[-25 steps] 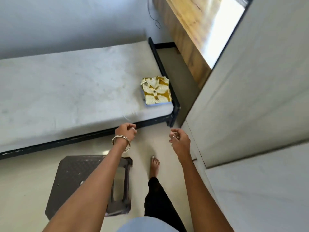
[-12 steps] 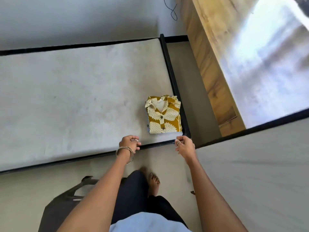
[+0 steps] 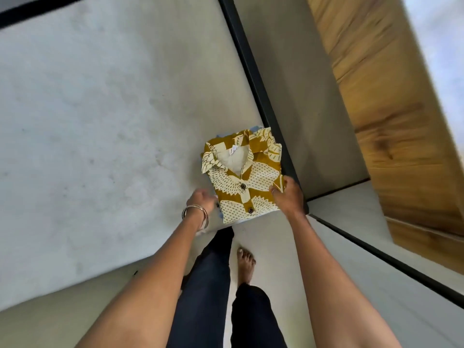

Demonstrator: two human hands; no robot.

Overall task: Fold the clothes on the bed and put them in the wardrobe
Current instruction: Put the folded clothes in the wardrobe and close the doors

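Dark trousers and one bare foot [image 3: 246, 263] stand on pale floor nearest the viewer, just short of the bed [image 3: 100, 121]. Two bare forearms reach forward from there. At the bed's near right corner lies the folded shirt [image 3: 244, 179], a compact mustard and cream printed rectangle, collar up, dark buttons down the front, with a sliver of pale blue cloth showing beneath it. The left hand [image 3: 202, 198], thin metal bangles [image 3: 195, 217] at its wrist, touches the shirt's left edge, fingers curled; blur hides whether they grip. The right hand [image 3: 287, 197] presses the shirt's right edge, thumb on top, other fingers seemingly tucked under. The step looks like lifting the bundle: best to slide both hands fully beneath, since soft woven cloth sags and unfolds, and keep it level. Beyond the shirt stretches the matte grey mattress inside a thin black frame [image 3: 256, 79]. Right of the shirt stand grey panels and a glossy wood-grain surface [image 3: 391, 109], possibly the wardrobe
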